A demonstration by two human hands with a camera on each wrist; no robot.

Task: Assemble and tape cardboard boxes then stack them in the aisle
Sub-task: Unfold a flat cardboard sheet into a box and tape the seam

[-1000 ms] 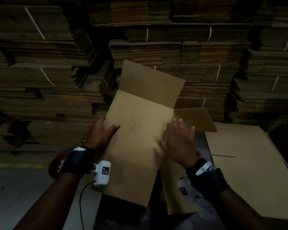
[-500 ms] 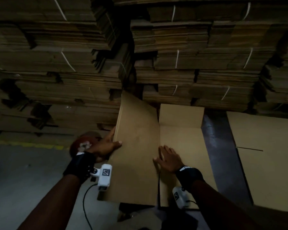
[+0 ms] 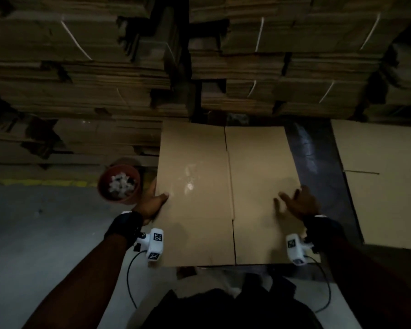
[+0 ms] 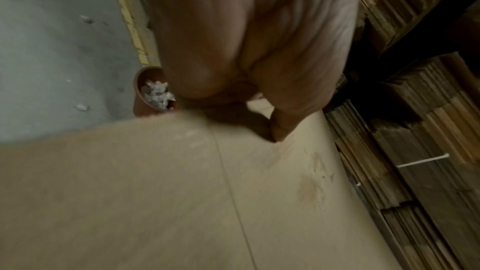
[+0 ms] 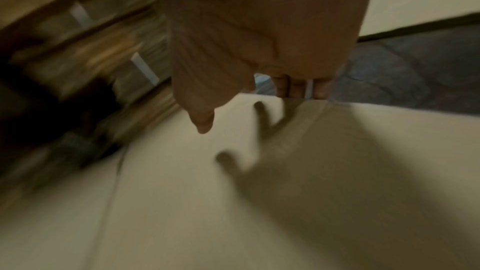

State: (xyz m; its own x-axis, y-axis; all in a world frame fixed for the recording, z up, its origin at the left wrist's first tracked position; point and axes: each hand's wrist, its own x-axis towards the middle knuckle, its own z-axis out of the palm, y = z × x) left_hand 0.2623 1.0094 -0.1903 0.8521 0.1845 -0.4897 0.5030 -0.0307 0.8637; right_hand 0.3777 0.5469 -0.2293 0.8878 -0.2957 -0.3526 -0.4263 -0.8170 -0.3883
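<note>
Left hand [image 3: 152, 205] grips the box [image 3: 226, 193] edge, steadying closed flaps; right hand [image 3: 299, 204] hovers above, fingers spread, nothing held.

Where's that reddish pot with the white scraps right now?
In the head view, the reddish pot sits on the floor, just beyond the left hand, beside the box's left edge.

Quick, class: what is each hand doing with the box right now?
Left hand: grips the left edge of the box, thumb on top.
Right hand: open, fingers spread over the box; contact unclear.
</note>
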